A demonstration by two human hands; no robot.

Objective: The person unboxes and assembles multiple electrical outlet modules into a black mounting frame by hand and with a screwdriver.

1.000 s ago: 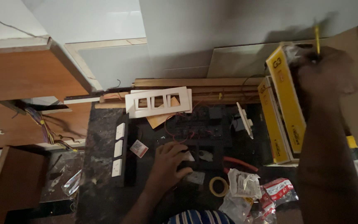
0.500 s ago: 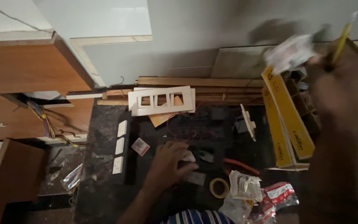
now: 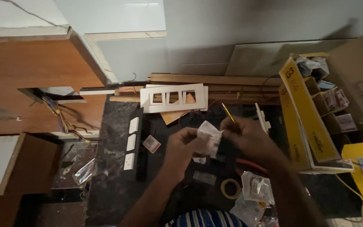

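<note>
Both my hands meet over the dark countertop around a small clear plastic packet with a white part inside. My left hand pinches the packet's left edge. My right hand grips its right edge and also holds a thin yellow screwdriver that sticks up and to the left between the fingers. A white three-window switch frame lies just beyond the hands, on wooden strips.
A black strip with three white switches lies left of the hands. Yellow cartons of packed parts stand at the right. A tape roll and plastic bags lie near me. Loose wires hang from a cutout in the wooden panel.
My right hand came down from the yellow cartons at the upper right with the packet and screwdriver. My left hand lifted off the countertop and took the packet's other edge.
</note>
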